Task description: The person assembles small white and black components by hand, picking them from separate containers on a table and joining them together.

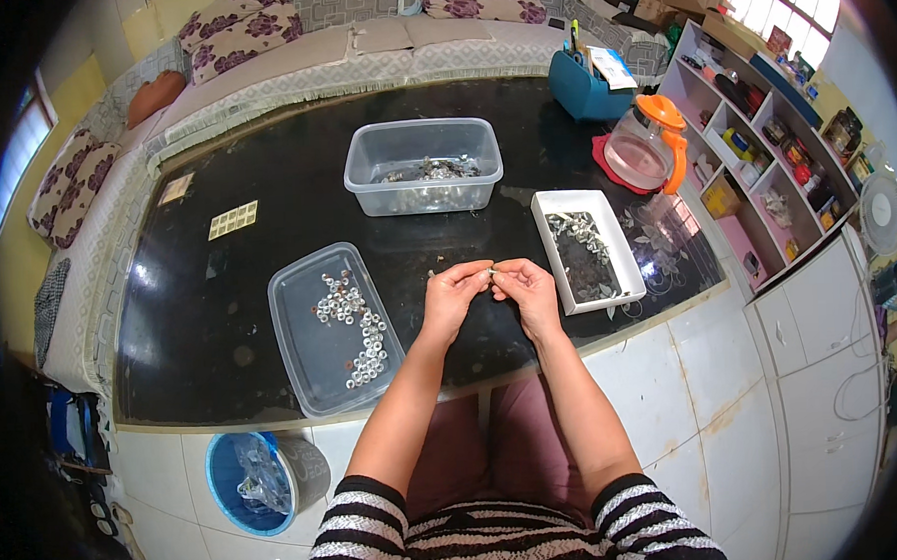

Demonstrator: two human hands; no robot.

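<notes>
My left hand (pixel 457 289) and my right hand (pixel 525 289) meet over the near middle of the black table, fingertips pinched together. Between them is a tiny pale piece (pixel 491 271), too small to name and partly hidden by the fingers. To the left lies a shallow clear plastic lid (pixel 307 361) with many small whitish ring-like pieces (pixel 341 301) and a few reddish ones on it. On the right sits a white open box (pixel 623 257) holding small pale and dark parts (pixel 579 233). Behind my hands stands a clear plastic tub (pixel 423 195) with small mixed parts at its bottom.
A glass jug with an orange lid (pixel 643 151) stands on a red mat at the back right, beside a teal holder (pixel 582 86). A pale card (pixel 233 220) lies at left on the black table (pixel 210 330). Below is a blue bin (pixel 220 480); shelves (pixel 753 157) rise at right.
</notes>
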